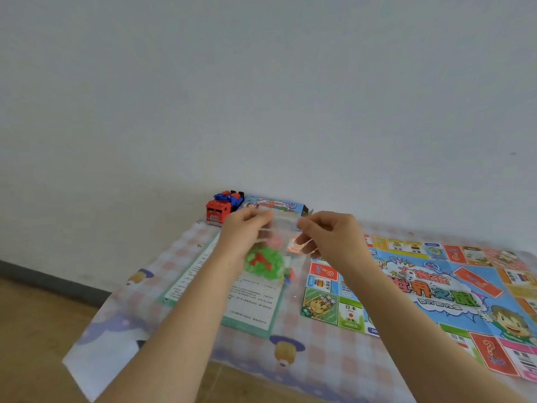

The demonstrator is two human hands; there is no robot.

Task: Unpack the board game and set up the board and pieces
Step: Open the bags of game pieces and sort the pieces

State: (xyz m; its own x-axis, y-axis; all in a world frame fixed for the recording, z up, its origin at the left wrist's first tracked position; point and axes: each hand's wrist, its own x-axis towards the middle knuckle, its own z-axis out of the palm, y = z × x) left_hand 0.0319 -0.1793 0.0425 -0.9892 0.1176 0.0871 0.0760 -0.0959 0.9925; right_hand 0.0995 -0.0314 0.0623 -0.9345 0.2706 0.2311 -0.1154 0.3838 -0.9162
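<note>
My left hand [242, 231] and my right hand [331, 237] both pinch the top edge of a clear plastic bag [280, 225], held up over the table. Green and red game pieces [263, 263] fill the bag's bottom. The colourful game board [453, 289] lies unfolded flat on the right of the table, with a white die [410, 275] on its middle. Under the bag lies a green-edged rule sheet [247, 298]. The game box [273, 205] lies by the wall behind my hands.
A red and blue toy truck [222, 207] stands at the table's back left corner, next to the box. A checked tablecloth [319, 356] with cartoon prints covers the table and hangs over its left edge. Wooden floor shows at the left.
</note>
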